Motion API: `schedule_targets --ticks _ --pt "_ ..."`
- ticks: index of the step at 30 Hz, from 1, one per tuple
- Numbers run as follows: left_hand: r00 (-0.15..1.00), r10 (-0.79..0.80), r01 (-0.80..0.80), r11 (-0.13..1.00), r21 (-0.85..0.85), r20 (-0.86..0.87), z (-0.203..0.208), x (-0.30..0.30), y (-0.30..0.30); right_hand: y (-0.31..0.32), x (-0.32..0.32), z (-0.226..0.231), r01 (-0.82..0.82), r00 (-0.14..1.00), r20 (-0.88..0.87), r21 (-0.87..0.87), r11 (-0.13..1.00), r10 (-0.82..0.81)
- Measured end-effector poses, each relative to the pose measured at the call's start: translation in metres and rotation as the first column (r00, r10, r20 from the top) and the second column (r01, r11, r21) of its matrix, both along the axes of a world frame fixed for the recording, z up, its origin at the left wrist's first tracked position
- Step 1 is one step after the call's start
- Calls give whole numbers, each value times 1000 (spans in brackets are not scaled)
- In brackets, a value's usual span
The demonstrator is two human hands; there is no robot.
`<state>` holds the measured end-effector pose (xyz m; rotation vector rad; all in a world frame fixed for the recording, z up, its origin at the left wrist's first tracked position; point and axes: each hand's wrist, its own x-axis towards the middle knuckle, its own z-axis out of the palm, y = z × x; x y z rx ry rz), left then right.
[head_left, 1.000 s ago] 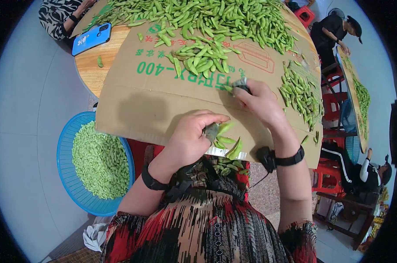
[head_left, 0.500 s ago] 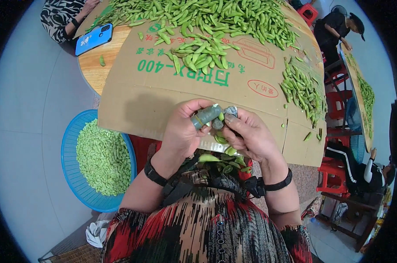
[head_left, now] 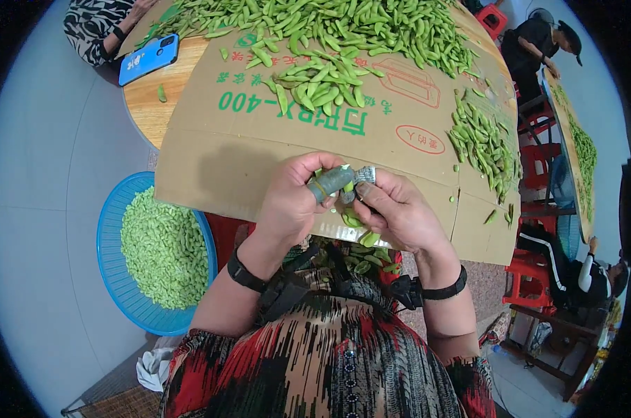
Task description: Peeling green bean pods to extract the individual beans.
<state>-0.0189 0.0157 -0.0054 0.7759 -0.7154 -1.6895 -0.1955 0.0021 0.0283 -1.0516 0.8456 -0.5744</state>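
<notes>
Above the near edge of the cardboard, both my hands are closed around a small green bean pod, mostly hidden by the fingers. My left hand wears a grey-green rubber sleeve with a yellowish band on a digit that presses near the pod. On my right hand, grey patterned wraps cover fingertips that pinch at the pod. Under the right fingers hang green pod pieces. More pods and husks lie in my lap. A big heap of green pods covers the table's far side.
A blue basket full of shelled beans stands low at left. Flattened cardboard covers the wooden table; a blue phone lies at its left edge. Smaller pod piles lie at right. Other people sit nearby.
A pale green pod piece seen above my lap below the hands is no longer there. The wrapped right fingertips have turned slightly; both hands stay in nearly the same place.
</notes>
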Motion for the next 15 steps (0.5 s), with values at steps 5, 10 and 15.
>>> schedule_targets --ticks 5,10,15 --pt "963 -153 173 982 73 -221 -3 7 -4 0 1 9 -18 987 159 305 952 -33" --pt "991 -38 41 999 26 -128 -1 -7 -2 -1 5 3 77 993 -81 -114 990 -87" --pt "991 89 -86 996 -32 101 -4 -11 -5 -4 7 1 56 924 -310 -473 879 -225"
